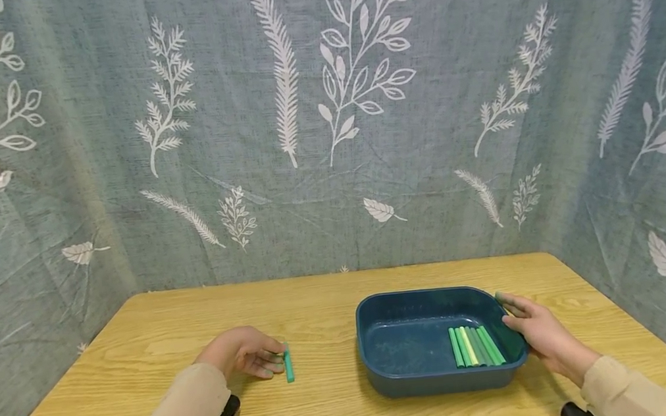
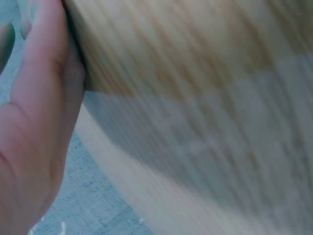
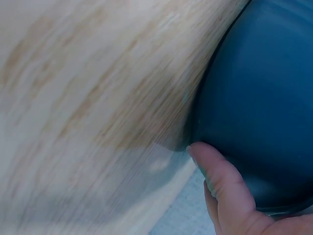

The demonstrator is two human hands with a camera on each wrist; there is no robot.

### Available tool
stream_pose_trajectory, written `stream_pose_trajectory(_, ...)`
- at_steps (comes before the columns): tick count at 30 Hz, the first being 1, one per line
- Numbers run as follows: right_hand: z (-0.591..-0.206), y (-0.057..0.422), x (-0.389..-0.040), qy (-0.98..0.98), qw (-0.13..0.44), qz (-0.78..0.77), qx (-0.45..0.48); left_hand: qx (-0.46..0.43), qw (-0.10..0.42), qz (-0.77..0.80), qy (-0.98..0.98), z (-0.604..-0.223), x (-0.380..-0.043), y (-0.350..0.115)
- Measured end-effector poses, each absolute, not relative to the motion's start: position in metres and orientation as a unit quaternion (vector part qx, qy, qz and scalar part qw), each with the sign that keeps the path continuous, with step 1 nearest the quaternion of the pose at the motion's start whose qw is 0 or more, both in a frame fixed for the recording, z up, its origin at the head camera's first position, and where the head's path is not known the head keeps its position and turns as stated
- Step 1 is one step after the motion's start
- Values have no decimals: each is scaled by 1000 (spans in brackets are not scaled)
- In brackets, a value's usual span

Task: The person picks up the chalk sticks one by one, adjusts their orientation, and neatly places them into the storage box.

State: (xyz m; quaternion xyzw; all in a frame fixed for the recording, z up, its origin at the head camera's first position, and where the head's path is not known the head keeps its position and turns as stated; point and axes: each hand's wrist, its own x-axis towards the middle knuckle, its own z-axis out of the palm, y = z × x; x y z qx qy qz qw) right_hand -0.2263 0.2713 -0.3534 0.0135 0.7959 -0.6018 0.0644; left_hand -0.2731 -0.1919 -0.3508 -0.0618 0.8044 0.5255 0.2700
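On the left of the table, my left hand [image 1: 253, 355] pinches a green chalk stick [image 1: 289, 365] near its upper end. The left wrist view shows part of this hand [image 2: 36, 107], but the chalk is out of sight there. My right hand [image 1: 543, 333] grips the right wall of a dark blue plastic tub [image 1: 432, 384]. Its thumb lies at the rim and its other fingers are on the outer side. Several chalk sticks [image 1: 474, 346], green and yellow-green, lie side by side at the tub's right end. Green dust marks the fingertips. In the right wrist view, fingers [image 3: 225, 181] touch the tub.
The wooden table [image 1: 326, 407] carries the tub right of centre. A grey-green curtain [image 1: 232, 144] with white leaf prints hangs behind and along both sides. Black wrist devices [image 1: 228, 410] sit under both sleeves.
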Motion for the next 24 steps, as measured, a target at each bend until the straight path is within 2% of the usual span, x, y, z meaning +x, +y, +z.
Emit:
stream_pose_trajectory(7,-353,270,-227,801,78,-593,24,-64,258,489,831,-351,-270,-188)
stream_pose_trajectory(16,-351,268,-229,796,75,-600,15,-40,202,406,891,-353,-263,-173)
stream_pose_trajectory(24,-352,268,-231,801,68,-595,11,-44,221,407,885,-350,-265,-174)
